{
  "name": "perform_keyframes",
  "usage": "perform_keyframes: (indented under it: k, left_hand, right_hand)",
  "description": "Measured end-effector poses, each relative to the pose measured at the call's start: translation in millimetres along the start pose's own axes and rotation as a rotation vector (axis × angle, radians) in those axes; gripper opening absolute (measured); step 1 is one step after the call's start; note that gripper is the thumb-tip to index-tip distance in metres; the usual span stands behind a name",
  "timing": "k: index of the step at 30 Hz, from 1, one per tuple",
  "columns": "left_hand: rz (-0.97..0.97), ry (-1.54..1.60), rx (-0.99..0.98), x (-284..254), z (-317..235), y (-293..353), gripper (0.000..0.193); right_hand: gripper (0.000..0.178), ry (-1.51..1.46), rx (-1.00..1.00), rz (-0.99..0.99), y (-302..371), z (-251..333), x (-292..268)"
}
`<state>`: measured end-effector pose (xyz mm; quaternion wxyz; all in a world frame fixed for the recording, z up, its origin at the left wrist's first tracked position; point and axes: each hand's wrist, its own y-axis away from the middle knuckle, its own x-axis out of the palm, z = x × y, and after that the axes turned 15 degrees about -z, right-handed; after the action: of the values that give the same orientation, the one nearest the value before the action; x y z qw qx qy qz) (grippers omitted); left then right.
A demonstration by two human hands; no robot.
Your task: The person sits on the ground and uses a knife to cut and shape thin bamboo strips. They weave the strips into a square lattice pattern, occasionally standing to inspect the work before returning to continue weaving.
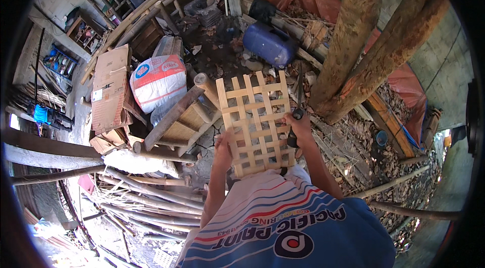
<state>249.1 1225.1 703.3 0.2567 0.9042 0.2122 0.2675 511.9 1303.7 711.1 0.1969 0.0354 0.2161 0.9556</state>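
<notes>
We have the woven panel (256,118) up in front of our shirt (262,217). Our left hand (224,148) has its fingers bent in, and they seem to pinch the left edge. Our right hand (301,127) is closed around a dark tool (298,113), maybe a knife, by the right edge. We think we are weaving strips; next we need to keep them snug and mind the tool.
</notes>
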Motion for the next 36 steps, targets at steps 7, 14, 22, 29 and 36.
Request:
perform_keyframes:
  k: [7, 14, 22, 29, 36]
  left_hand:
    - [-0.099, -0.076, 0.215, 5.2, 1.7, -37.4, 0.033]
    - [-0.077, 0.071, 0.155, -0.6, 17.4, -48.7, 0.026]
    - [-0.055, 0.131, 0.163, -8.4, 17.5, -46.1, 0.024]
    - [-0.079, 0.16, 0.14, -6.9, 17.4, -39.7, 0.021]
    - [-0.086, 0.107, 0.167, -7.7, 13.1, -37.0, 0.02]
  right_hand:
    - [0.015, 0.011, 0.03, -0.028, -0.1, -5.2, 2.0]
    - [0.019, 0.037, -0.012, -0.036, -14.3, -22.7, 1.0]
    - [0.023, 0.175, 0.0, 0.014, -20.0, -13.1, -13.1]
    - [0.024, 0.194, -0.083, 0.134, -33.6, 16.7, 0.9]
    - [0.022, 0.55, -0.138, 0.073, -50.2, 37.2, 27.8]
